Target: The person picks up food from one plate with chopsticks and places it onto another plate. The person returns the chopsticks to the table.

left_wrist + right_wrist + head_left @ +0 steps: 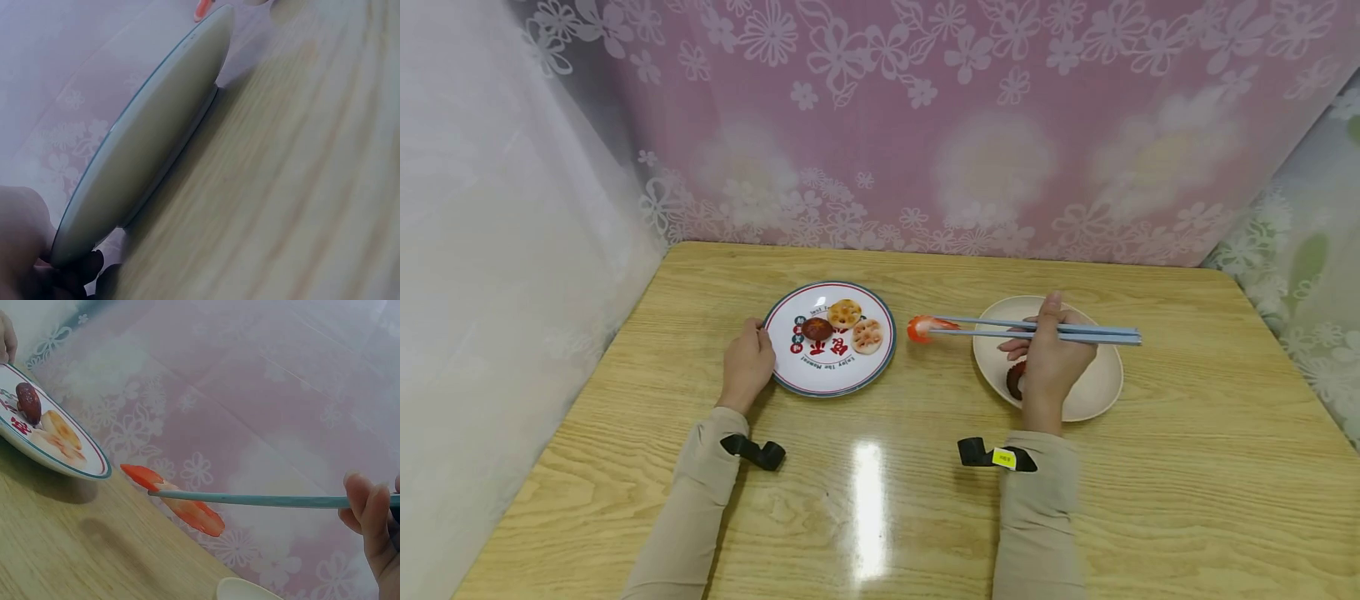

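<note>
My left hand pinches the left rim of a white plate with a blue-green edge and red print; the left wrist view shows that plate's underside and foot ring. On it lie a dark brown oval food piece and two lotus root slices. In my right hand is a pair of light blue chopsticks pointing left. Their tips hold an orange-red and white shrimp above the table, between the plate and a beige dish. My right hand is over that dish.
A dark brown, ridged-edged piece lies in the beige dish, partly hidden by the right hand. The wood-grain table stands against a pink flowered cloth at the back. White sheeting hangs at the left.
</note>
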Available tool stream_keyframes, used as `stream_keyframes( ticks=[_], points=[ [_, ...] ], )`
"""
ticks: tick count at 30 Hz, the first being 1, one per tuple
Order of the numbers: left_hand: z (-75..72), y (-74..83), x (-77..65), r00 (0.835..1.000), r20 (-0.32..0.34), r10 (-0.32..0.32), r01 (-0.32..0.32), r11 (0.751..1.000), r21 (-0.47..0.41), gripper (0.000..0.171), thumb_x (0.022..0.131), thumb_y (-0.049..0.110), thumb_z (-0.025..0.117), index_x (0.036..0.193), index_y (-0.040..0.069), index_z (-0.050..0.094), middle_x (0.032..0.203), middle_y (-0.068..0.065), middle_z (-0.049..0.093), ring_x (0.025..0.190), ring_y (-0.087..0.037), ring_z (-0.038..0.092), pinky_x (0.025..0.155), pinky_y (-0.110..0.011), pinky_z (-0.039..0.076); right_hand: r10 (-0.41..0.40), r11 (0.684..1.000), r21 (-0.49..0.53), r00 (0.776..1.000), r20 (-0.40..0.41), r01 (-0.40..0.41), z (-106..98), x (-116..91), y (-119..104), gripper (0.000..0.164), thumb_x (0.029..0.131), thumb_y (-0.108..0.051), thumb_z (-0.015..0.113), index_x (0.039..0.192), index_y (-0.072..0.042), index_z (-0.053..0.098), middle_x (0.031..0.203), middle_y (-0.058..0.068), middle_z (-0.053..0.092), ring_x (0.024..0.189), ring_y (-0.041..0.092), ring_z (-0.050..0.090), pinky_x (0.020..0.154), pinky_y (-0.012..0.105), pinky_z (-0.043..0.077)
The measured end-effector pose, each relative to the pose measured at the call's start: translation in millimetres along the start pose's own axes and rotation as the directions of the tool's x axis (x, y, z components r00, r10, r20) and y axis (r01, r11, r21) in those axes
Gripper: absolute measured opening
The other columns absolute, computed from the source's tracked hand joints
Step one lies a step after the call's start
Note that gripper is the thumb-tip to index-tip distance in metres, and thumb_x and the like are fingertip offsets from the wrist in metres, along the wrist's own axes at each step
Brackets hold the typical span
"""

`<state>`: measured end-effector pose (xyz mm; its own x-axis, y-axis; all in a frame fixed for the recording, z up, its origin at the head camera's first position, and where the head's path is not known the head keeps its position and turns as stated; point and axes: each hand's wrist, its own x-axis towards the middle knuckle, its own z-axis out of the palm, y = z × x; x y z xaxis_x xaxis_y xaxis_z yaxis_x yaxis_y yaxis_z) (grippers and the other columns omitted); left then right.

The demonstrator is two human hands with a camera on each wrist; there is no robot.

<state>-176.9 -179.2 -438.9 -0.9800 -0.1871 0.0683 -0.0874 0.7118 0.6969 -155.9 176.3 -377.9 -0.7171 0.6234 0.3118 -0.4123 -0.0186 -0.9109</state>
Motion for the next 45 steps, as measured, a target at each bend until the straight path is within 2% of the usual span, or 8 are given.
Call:
stream_keyframes(
  ticks=[6, 16, 23, 26, 32, 36, 42, 45],
  points=[
    [-2.3, 0.4, 0.1, 1.000, 0.008, 0.003, -0.003, 1.000, -0.007, 0.036, 0.103, 0.013, 0.032, 0.127, -0.009, 0.047, 0.107, -0.031, 0.061, 0.093, -0.040, 0.058, 0.081, -0.049, 0.043, -0.009, 0.999, -0.043, 0.999, 0.034, 0.010, 5.0, -4.7, 0.8, 0.048, 0.097, -0.030, 0.057, 0.073, 0.011, 0.060, 0.049, 0.007, 0.061, 0.032, 0.013, 0.055, 0.030, 0.025, 0.039],
    [-1.6, 1.4, 0.4, 1.000, 0.007, 0.005, -0.005, 1.000, -0.002, 0.035, 0.103, 0.013, 0.033, 0.127, -0.009, 0.047, 0.104, -0.029, 0.062, 0.090, -0.038, 0.058, 0.080, -0.048, 0.044, 0.006, 1.000, -0.003, 0.994, 0.108, -0.006, 15.6, -10.5, 3.8, 0.039, 0.099, -0.023, 0.055, 0.070, 0.002, 0.062, 0.053, 0.013, 0.064, 0.034, 0.012, 0.056, 0.032, 0.024, 0.041],
    [-0.4, 0.3, 1.0, 1.000, -0.003, 0.012, -0.012, 1.000, -0.001, 0.034, 0.102, 0.012, 0.034, 0.126, -0.010, 0.047, 0.104, -0.031, 0.061, 0.093, -0.041, 0.059, 0.082, -0.050, 0.044, 0.048, 0.996, 0.060, 0.987, 0.152, -0.058, 31.0, -20.1, 3.9, 0.048, 0.099, -0.024, 0.055, 0.075, 0.017, 0.057, 0.051, 0.011, 0.061, 0.033, 0.013, 0.055, 0.031, 0.025, 0.040],
    [-0.4, 0.6, 0.9, 1.000, -0.004, 0.012, -0.012, 1.000, -0.002, 0.034, 0.102, 0.012, 0.035, 0.126, -0.010, 0.048, 0.105, -0.031, 0.061, 0.094, -0.041, 0.059, 0.083, -0.050, 0.044, 0.055, 0.997, 0.047, 0.982, 0.180, -0.064, 37.1, -25.0, 2.3, 0.048, 0.099, -0.025, 0.054, 0.075, 0.017, 0.056, 0.053, 0.016, 0.061, 0.033, 0.013, 0.055, 0.031, 0.026, 0.041],
    [-0.2, 0.2, 0.8, 1.000, -0.003, 0.001, -0.001, 1.000, 0.004, 0.035, 0.103, 0.013, 0.034, 0.126, -0.009, 0.047, 0.106, -0.030, 0.061, 0.095, -0.040, 0.059, 0.084, -0.050, 0.044, 0.024, 0.999, 0.031, 0.970, 0.241, -0.033, 49.2, -38.0, -14.7, 0.041, 0.101, -0.017, 0.050, 0.070, 0.009, 0.058, 0.063, 0.041, 0.055, 0.034, 0.012, 0.056, 0.032, 0.026, 0.042],
    [-0.4, 0.3, 1.1, 1.000, 0.004, -0.004, 0.004, 1.000, 0.000, 0.036, 0.103, 0.013, 0.033, 0.128, -0.009, 0.046, 0.109, -0.030, 0.061, 0.098, -0.040, 0.059, 0.086, -0.050, 0.044, 0.042, 0.999, 0.023, 0.965, 0.260, -0.049, 55.4, -44.4, -22.6, 0.038, 0.101, -0.016, 0.050, 0.069, 0.003, 0.059, 0.066, 0.045, 0.054, 0.035, 0.012, 0.056, 0.033, 0.026, 0.043],
    [-0.5, 0.6, 1.3, 1.000, 0.013, -0.007, 0.007, 1.000, -0.006, 0.035, 0.103, 0.013, 0.033, 0.128, -0.009, 0.046, 0.107, -0.029, 0.060, 0.095, -0.039, 0.058, 0.084, -0.049, 0.044, 0.072, 0.997, 0.012, 0.961, 0.269, -0.078, 59.8, -46.5, -6.4, 0.046, 0.101, -0.020, 0.050, 0.074, 0.017, 0.054, 0.068, 0.046, 0.054, 0.035, 0.011, 0.057, 0.033, 0.027, 0.043],
    [-0.2, 0.2, 1.1, 1.000, 0.013, -0.007, 0.007, 1.000, -0.004, 0.035, 0.103, 0.013, 0.033, 0.127, -0.009, 0.046, 0.105, -0.029, 0.061, 0.093, -0.038, 0.058, 0.083, -0.049, 0.044, 0.091, 0.996, -0.002, 0.961, 0.262, -0.093, 62.2, -46.9, 6.3, 0.049, 0.101, -0.025, 0.052, 0.075, 0.017, 0.054, 0.066, 0.043, 0.055, 0.035, 0.012, 0.057, 0.032, 0.028, 0.043]
  ],
)
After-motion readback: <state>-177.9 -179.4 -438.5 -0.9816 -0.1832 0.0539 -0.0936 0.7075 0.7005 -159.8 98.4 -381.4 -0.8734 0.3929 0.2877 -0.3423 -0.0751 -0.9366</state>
